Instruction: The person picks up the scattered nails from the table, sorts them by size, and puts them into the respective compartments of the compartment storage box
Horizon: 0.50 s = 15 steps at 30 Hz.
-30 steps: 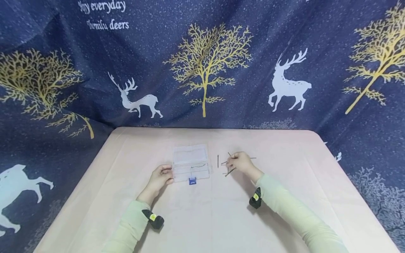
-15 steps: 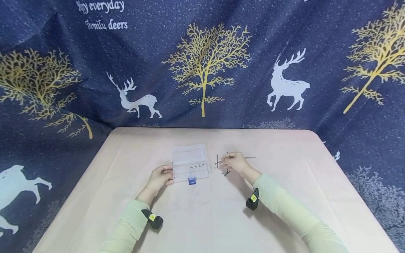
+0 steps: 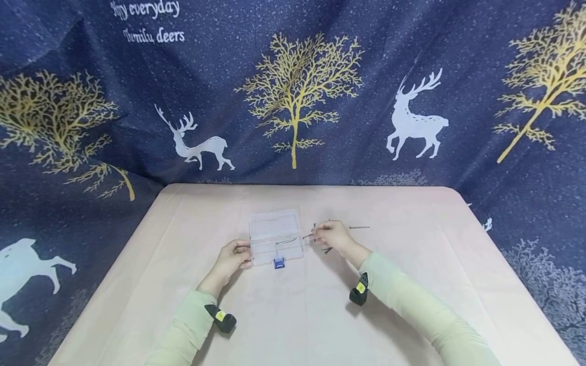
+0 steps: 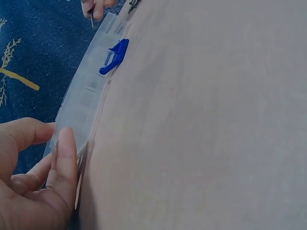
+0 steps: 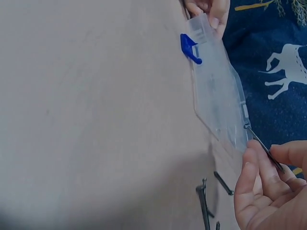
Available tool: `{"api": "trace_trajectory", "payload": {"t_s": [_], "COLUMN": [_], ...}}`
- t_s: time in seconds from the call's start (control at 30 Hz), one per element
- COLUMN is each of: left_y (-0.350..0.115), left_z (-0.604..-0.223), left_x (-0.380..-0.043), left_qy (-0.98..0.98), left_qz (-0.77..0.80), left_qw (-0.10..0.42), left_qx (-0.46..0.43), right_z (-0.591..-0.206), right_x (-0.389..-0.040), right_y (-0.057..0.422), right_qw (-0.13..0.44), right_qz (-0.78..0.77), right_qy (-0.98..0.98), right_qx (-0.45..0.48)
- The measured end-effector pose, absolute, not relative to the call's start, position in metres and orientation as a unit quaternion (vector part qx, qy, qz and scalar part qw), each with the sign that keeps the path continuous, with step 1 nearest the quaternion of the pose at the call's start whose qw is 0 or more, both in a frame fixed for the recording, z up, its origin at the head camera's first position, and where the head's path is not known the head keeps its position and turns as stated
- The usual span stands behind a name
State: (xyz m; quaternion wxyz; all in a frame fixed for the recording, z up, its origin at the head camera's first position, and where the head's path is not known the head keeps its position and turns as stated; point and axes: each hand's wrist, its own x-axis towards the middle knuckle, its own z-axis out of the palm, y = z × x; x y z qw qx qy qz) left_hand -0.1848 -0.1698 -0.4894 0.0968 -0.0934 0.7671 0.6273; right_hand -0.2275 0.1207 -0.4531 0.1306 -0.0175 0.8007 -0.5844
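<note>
A slender, dark metal fastener is pinched between the thumb and fingers of the right hand. It is gripped toward its plain end, apparently so that the headed end is left free; that end is pointed at the right edge of a clear, rectangular plastic box. Whether the edge is touched cannot be told. The box is laid open on the tabletop, its lid folded back on the far side. Its left edge is held by the thumb and fingers of the left hand, probably for steadiness, with the compartments left uncovered. At the near edge, a blue plastic latch is seen. Inside, slim silvery metal fasteners are laid. Loose dark metal fasteners are scattered around the right hand on the pale pink, cloth-covered tabletop.
</note>
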Motion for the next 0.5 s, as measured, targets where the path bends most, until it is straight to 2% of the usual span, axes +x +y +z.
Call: {"api": "trace_trajectory", "payload": {"t_s": [0.23,0.5], "left_y": [-0.17,-0.173], "left_z": [-0.487,-0.488], "left_x": [-0.18,-0.178], "left_qy": [0.771,0.768], "left_qz": [0.624,0.629], "left_qw": [0.097,0.102], "left_qx": [-0.081,-0.068], "right_z": [-0.447,-0.447], "right_x": [-0.225,-0.224], "right_y": [0.107,0.089], "right_qw": [0.144,0.12], "right_qz": [-0.593,-0.584], "right_qy": [0.792,0.802], "right_qx": [-0.025,-0.033]}}
